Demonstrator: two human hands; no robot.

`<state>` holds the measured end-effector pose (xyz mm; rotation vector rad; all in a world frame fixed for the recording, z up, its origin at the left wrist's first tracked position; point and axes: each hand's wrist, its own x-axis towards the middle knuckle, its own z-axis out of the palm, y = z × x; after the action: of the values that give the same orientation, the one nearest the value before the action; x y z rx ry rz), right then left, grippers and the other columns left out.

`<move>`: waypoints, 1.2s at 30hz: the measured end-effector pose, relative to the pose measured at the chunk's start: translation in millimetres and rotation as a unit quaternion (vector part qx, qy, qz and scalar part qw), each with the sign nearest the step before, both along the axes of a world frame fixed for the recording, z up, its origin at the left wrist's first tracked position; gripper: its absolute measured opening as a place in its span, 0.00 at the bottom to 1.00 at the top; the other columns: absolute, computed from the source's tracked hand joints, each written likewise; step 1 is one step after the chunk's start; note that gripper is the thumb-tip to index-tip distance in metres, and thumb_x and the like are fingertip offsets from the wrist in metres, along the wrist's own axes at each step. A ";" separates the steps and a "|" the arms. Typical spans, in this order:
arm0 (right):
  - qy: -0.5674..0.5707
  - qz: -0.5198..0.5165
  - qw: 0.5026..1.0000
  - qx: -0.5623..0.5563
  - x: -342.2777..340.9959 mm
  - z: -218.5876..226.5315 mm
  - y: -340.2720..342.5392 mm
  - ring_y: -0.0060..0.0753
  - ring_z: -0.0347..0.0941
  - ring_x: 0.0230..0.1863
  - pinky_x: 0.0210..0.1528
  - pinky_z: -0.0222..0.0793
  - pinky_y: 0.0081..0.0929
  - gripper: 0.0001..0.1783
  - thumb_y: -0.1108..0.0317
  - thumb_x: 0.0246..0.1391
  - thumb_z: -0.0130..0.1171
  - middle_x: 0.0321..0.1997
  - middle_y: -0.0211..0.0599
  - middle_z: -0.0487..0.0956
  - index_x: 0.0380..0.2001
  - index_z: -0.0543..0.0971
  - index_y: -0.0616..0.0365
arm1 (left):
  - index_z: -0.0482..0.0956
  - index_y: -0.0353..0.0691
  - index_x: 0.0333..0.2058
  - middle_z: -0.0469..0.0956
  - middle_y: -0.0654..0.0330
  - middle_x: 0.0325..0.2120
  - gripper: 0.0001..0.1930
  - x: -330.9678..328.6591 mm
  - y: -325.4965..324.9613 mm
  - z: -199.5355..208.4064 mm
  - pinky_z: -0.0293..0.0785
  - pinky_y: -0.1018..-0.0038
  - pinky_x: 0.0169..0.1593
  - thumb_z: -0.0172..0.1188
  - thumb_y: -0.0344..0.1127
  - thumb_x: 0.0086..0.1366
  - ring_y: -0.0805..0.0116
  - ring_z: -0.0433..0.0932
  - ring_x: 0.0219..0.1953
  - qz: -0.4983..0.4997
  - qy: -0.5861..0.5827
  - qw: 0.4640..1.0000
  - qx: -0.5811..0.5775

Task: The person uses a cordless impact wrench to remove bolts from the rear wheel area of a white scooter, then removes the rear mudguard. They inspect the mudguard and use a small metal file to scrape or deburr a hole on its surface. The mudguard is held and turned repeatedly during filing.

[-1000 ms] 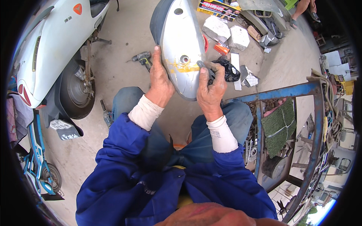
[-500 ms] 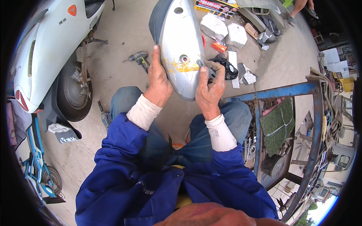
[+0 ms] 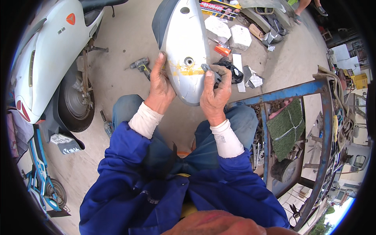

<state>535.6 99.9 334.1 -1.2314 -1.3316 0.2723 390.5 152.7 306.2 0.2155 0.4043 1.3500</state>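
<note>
A white scooter (image 3: 47,66) stands well left of the left hand (image 3: 161,88), which is closed on the near left edge of the long silver-grey plastic scooter body panel (image 3: 186,51). The right hand (image 3: 215,96) grips the panel's right edge, pinching a small grey tool (image 3: 211,72) against it.

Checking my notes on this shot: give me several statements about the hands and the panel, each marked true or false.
1. The left hand grips the silver body panel at its edge. True.
2. The right hand is empty. False: it holds a small grey tool against the panel.
3. A cordless drill lies on the floor. True.
4. The white scooter stands at the person's right. False: at the left.
</note>
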 end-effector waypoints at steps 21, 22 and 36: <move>0.026 -0.014 0.999 0.032 1.7 8.9 -3.5 0.33 0.76 0.47 0.54 0.72 0.31 0.14 0.65 0.69 0.57 0.45 0.43 0.81 0.48 0.77 0.67 | 0.63 0.32 0.68 0.74 0.50 0.63 0.41 -5.3 -17.1 2.4 0.73 0.58 0.68 0.73 0.38 0.60 0.55 0.76 0.64 -0.208 -0.061 0.968 0.130; 0.020 -0.014 0.999 0.037 1.8 8.1 -3.3 0.33 0.77 0.47 0.54 0.72 0.31 0.15 0.64 0.69 0.57 0.45 0.43 0.81 0.48 0.77 0.67 | 0.63 0.33 0.69 0.73 0.50 0.64 0.41 -4.6 -18.6 2.8 0.73 0.58 0.68 0.73 0.37 0.60 0.55 0.76 0.64 -0.210 -0.060 0.967 0.129; 0.059 -0.033 0.997 0.041 -3.7 12.3 -0.7 0.32 0.76 0.51 0.57 0.71 0.31 0.16 0.64 0.71 0.56 0.49 0.42 0.81 0.51 0.76 0.68 | 0.69 0.33 0.66 0.76 0.51 0.62 0.36 -1.9 -18.6 8.0 0.74 0.60 0.67 0.70 0.31 0.59 0.56 0.77 0.63 -0.207 -0.010 0.965 0.160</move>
<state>531.8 99.2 346.4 -1.1699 -1.1865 0.2378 388.6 134.1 314.2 0.5254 0.1085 0.9956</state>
